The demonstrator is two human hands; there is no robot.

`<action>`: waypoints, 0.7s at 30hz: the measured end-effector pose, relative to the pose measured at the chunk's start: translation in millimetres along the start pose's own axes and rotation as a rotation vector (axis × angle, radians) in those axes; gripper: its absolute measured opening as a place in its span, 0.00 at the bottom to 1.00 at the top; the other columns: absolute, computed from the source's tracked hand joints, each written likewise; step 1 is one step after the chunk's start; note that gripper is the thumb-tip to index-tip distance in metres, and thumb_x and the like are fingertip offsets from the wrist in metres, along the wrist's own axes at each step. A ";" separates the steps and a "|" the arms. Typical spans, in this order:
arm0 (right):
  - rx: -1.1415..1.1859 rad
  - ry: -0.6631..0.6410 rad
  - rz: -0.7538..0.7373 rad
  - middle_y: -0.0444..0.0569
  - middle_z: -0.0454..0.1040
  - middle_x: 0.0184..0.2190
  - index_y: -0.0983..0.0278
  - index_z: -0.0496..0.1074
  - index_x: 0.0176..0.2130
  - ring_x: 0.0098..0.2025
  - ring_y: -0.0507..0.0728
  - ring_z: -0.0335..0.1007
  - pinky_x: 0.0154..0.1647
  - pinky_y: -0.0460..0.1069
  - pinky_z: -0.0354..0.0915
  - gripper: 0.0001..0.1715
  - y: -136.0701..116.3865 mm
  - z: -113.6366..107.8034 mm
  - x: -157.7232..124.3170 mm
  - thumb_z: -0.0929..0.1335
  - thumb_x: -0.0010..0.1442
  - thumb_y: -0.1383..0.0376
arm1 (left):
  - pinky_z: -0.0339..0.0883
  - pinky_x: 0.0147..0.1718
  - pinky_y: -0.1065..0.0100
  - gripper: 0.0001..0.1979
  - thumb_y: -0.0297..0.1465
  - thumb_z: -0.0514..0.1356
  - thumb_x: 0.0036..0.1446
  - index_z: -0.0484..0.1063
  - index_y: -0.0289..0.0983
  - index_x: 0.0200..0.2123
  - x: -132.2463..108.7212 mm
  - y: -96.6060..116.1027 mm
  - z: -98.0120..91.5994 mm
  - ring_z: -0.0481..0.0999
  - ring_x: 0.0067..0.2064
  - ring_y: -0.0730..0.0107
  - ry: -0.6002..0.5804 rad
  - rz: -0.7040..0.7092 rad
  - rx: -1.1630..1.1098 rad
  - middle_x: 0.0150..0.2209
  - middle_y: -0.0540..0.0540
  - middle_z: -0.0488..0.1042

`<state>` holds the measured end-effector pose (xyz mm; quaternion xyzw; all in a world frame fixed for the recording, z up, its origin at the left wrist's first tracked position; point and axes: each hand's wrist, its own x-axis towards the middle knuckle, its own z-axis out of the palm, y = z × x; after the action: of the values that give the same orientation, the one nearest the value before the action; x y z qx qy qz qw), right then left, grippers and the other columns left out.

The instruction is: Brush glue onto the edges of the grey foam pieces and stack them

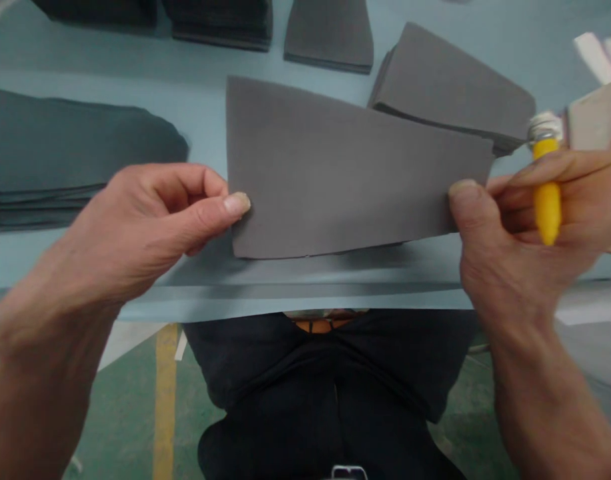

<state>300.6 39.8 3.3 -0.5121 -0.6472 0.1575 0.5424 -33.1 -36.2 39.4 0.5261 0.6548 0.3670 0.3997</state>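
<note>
A flat grey fabric panel, wider at its left end, spans the gap between my two hands above the table. My left hand pinches its left edge, thumb on top. At the narrower right end, my right hand grips the panel between thumb and fingers. A yellow pen-like tool with a pale wrapped end is also tucked among the fingers of my right hand. Just behind the panel, a stack of similar grey panels lies on the table.
Dark green-grey fabric pieces are piled at the left. Along the back stand a small grey stack and a dark stack. Pale pieces lie at the right. The light blue table ends close to my body.
</note>
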 end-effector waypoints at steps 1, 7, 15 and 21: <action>0.013 0.002 -0.052 0.38 0.65 0.32 0.59 0.67 0.38 0.29 0.48 0.63 0.35 0.50 0.61 0.25 0.0 0.9 -0.6 0.82 0.50 0.58 | 0.45 0.14 0.73 0.24 0.51 0.74 0.56 0.75 0.39 0.22 -0.4 -3.2 0.7 0.59 0.17 0.79 0.030 0.001 -0.018 0.16 0.52 0.67; 0.003 -0.037 -0.130 0.38 0.69 0.31 0.59 0.68 0.39 0.28 0.48 0.62 0.32 0.49 0.63 0.21 2.5 2.4 -3.4 0.80 0.56 0.59 | 0.42 0.12 0.72 0.20 0.43 0.77 0.52 0.74 0.39 0.22 -1.3 -11.8 6.9 0.58 0.15 0.79 0.124 -0.007 -0.153 0.14 0.54 0.63; 0.023 -0.044 -0.134 0.38 0.70 0.29 0.58 0.67 0.38 0.26 0.49 0.64 0.27 0.48 0.61 0.19 5.6 3.2 -5.5 0.79 0.56 0.61 | 0.46 0.14 0.71 0.17 0.37 0.78 0.48 0.74 0.39 0.22 0.6 -6.6 16.9 0.60 0.16 0.78 0.239 -0.013 -0.258 0.15 0.55 0.63; 0.040 -0.063 -0.149 0.37 0.72 0.29 0.59 0.68 0.39 0.25 0.47 0.64 0.26 0.47 0.61 0.18 8.2 1.1 -8.8 0.79 0.56 0.65 | 0.48 0.15 0.71 0.16 0.37 0.77 0.46 0.75 0.40 0.21 -1.6 -6.5 20.2 0.60 0.16 0.78 0.249 -0.037 -0.246 0.14 0.54 0.63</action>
<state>302.6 36.3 -8.1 -0.4464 -0.6968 0.1457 0.5422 -17.1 -37.7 25.5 0.4114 0.6589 0.4994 0.3837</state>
